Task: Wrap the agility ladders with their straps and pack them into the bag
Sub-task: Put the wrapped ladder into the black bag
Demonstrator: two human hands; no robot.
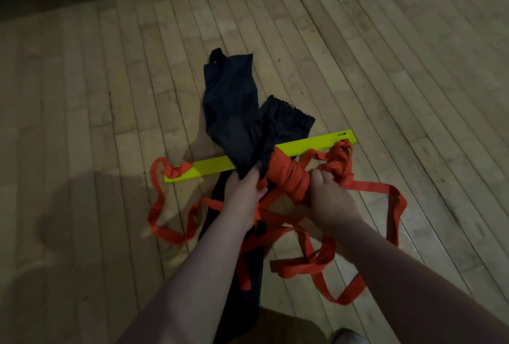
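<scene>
Head view: left hand pinches black fabric bag mouth open; right hand grips orange strap-wrapped ladder bundle, likely feeding it in.

- Left hand: fingers closed on the edge of the black fabric bag, which lies crumpled on the wooden plank floor.
- Right hand: fingers closed on the bundle of wound orange webbing strap, located between both hands.
- Flat yellow plastic ladder rung: lies just beyond the fingertips, partly under the bag.
- Loose orange strap loops: spread on the floor around the wrists.
</scene>
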